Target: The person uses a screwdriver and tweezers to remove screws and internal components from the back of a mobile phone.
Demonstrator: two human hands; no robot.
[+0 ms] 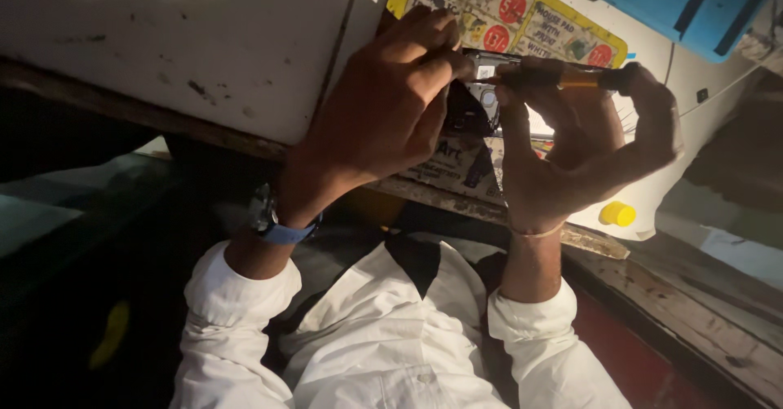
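Note:
My left hand (383, 111) is closed around a small dark device (477, 103) with an opened back, held just above the table's front edge. My right hand (583, 144) grips a screwdriver (571, 77) with a dark and amber handle, lying level with its tip pointing left into the device. Both hands are close together, and the fingers hide most of the device. A watch with a blue strap (273, 221) sits on my left wrist, and white sleeves cover both forearms.
A worn white table top (188, 42) with a wooden edge (652, 295) runs across the view. On it lie a yellow printed card (522, 9), a small yellow cap (617, 213) and a blue box (693, 1) at the upper right.

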